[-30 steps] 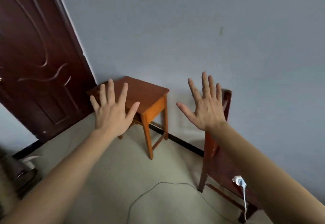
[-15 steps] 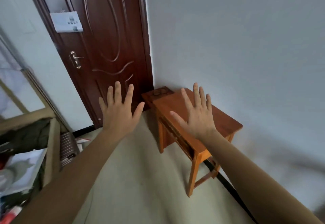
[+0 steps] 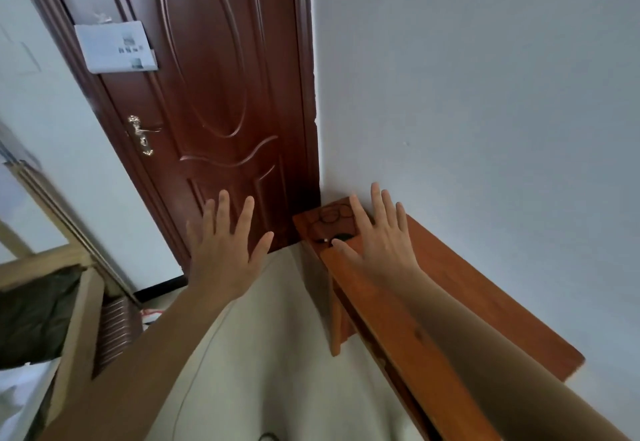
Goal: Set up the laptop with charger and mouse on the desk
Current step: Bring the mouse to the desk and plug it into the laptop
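An orange-brown wooden desk (image 3: 485, 302) stands against the grey wall on the right, its top bare. My right hand (image 3: 381, 243) is held out over the desk's far end, fingers spread, holding nothing. My left hand (image 3: 225, 250) is stretched out over the floor to the left of the desk, fingers spread and empty. A small darker wooden stool (image 3: 322, 222) with ring marks stands beyond the desk in the corner. No laptop, charger or mouse shows.
A dark red door (image 3: 214, 111) with a brass handle (image 3: 140, 134) and a white paper holder (image 3: 116, 47) stands ahead. A wooden bed frame (image 3: 72, 305) with dark bedding is at the left. A thin cable (image 3: 266, 436) lies on the pale floor.
The view has swung left and closer: the door now fills the middle, the desk runs along the right. Both hands stay spread and empty.
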Tool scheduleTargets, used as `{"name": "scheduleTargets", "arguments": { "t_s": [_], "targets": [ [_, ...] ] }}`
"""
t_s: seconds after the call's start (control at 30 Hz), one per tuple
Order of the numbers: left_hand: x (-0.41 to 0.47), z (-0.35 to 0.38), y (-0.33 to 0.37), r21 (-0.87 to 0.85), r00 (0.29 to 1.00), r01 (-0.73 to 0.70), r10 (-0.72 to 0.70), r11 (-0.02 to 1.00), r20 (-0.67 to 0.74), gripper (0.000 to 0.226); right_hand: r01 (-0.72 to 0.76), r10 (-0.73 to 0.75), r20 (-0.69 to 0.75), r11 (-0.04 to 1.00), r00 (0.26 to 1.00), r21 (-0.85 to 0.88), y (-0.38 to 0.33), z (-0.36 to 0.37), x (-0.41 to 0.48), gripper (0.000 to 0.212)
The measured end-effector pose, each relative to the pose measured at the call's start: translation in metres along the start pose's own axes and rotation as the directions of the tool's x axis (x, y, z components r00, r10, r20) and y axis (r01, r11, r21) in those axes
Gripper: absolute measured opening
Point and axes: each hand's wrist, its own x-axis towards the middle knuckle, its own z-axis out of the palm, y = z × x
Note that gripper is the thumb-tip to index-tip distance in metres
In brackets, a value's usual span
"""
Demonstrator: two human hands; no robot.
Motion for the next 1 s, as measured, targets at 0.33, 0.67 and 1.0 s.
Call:
{"name": "scheduleTargets", "arguments": {
  "t_s": [0.33,0.67,1.0],
  "targets": [
    [0.241,0.089,-0.066,-0.006,0.978,-0.201,0.201,0.980,0.059,0.078,-0.166,0.165,-0.021,0.983,0.986,-0.073,-0.001,0.068,0.205,0.081],
    [0.420,0.189,-0.051,-0.078,0.928,-0.353,0.359,0.932,0.098,0.076,-0.299,0.300,-0.012,0.949,0.954,-0.098,0.031,0.137,0.348,0.082],
    [0.585,0.289,-0.011,-0.078,0.827,-0.516,0.520,0.853,0.215,0.078,-0.512,0.514,0.107,0.858,0.851,-0.047,0.102,0.198,0.474,0.078]
  ]
}}
